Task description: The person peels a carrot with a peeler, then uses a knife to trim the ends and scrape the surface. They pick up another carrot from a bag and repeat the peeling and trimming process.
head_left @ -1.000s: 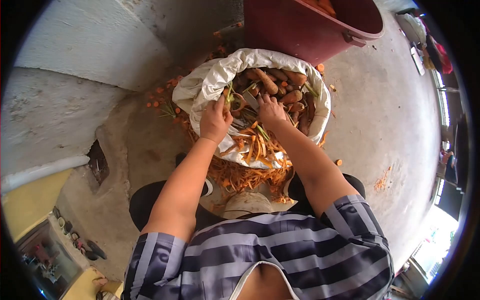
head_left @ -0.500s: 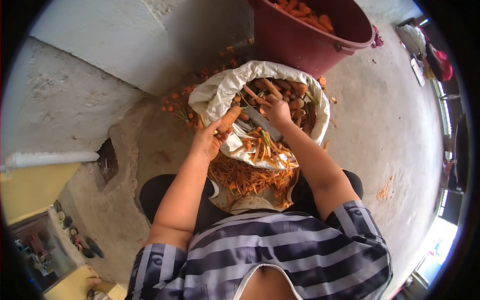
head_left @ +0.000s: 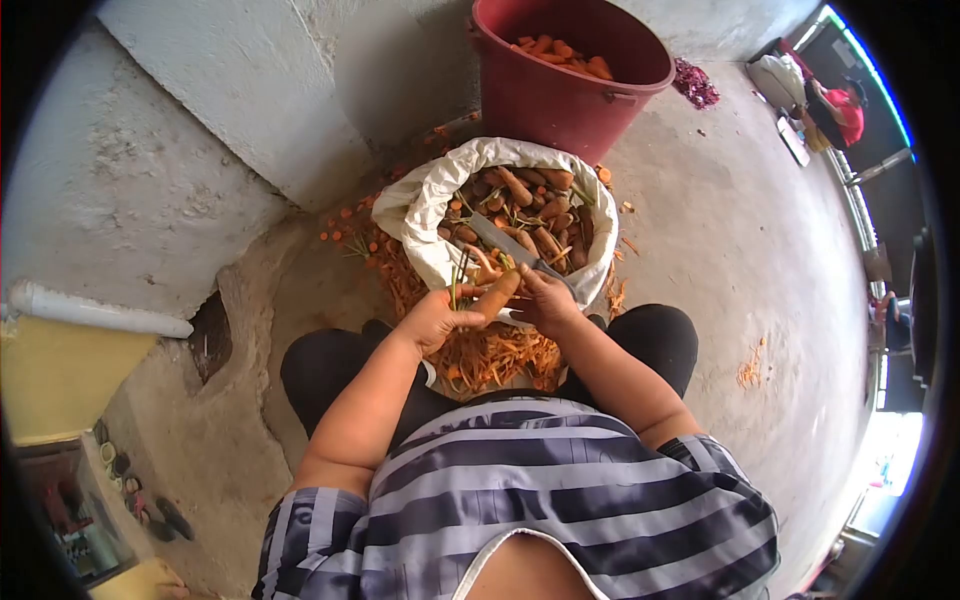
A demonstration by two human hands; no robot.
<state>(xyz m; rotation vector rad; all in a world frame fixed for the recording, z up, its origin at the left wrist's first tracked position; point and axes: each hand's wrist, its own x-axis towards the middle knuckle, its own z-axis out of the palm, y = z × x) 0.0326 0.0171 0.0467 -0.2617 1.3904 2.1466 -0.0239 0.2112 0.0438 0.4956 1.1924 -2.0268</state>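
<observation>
My left hand (head_left: 433, 320) is closed around a thick unpeeled carrot (head_left: 497, 296), with thin green stalks rising beside the fingers. My right hand (head_left: 548, 300) meets it at the other end, thumb and fingers closed on the carrot's tip. Just beyond the hands opens a white sack (head_left: 408, 230) with a rolled-down rim, full of brownish carrots (head_left: 553, 208). A wide-bladed knife (head_left: 497, 238) lies slanted over these carrots, its handle end close to my right hand. Orange peelings (head_left: 490, 360) are heaped below the hands, between my knees.
Behind the sack stands a big dark-red tub (head_left: 560, 105) holding orange carrots (head_left: 565, 57). Carrot slices and peelings litter the floor left of the sack; a small scatter of peelings (head_left: 750, 365) lies right. A person in a red top (head_left: 848, 115) is far off at upper right.
My right hand has come back from among the carrots in the sack to meet my left hand. The left hand has brought its carrot down and right, over the near rim.
</observation>
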